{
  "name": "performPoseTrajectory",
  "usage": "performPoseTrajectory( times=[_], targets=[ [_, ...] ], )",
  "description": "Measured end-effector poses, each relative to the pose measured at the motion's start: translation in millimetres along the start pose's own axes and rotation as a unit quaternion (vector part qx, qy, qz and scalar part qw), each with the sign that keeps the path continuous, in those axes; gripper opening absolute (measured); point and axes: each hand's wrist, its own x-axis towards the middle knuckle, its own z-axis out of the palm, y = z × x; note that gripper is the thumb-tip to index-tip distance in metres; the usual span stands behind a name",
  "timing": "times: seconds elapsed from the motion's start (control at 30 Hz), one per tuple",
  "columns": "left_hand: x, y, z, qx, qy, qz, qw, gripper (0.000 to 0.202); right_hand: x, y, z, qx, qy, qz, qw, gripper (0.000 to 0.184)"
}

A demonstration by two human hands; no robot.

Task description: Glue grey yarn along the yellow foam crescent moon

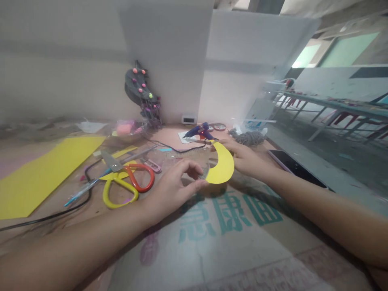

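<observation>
A yellow paper crescent (223, 166) stands upright in the middle of the cardboard-covered table (230, 242), held between both hands. My left hand (174, 182) pinches its lower tip with thumb and fingers. My right hand (245, 158) grips its upper end and back edge, fingers curled behind the paper. Just behind the hands lies a blue hot glue gun (199, 132) with a black cord.
Scissors with yellow and red handles (125, 182) lie left of my left hand, with a pen (83, 190) and a large yellow sheet (42, 171). A phone (295, 166) lies at right. A dark ornament with coloured beads (142, 95) leans on the white wall. Grey yarn (248, 137) is behind.
</observation>
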Motion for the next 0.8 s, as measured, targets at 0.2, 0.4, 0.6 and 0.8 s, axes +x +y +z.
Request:
performPoseTrajectory(
  times=[0.2,0.4,0.6,0.8],
  targets=[
    [3.5,-3.7,-0.8,0.003,-0.02,-0.028,0.999,0.017,-11.7,-4.7,25.9,0.221,0.077,0.12,0.965,0.029],
    [3.0,-4.2,-2.1,-0.039,-0.045,-0.059,0.996,0.011,-17.7,-10.3,43.0,0.27,0.099,0.113,0.951,0.016],
    [6.6,-9.0,-0.6,-0.072,0.001,-0.095,0.993,0.014,-15.4,5.6,44.4,0.351,0.113,0.163,0.915,0.027],
    [9.2,-12.4,0.6,-0.151,0.025,-0.142,0.978,0.018,-11.0,8.3,40.5,0.372,0.17,0.153,0.9,0.022]
  ],
)
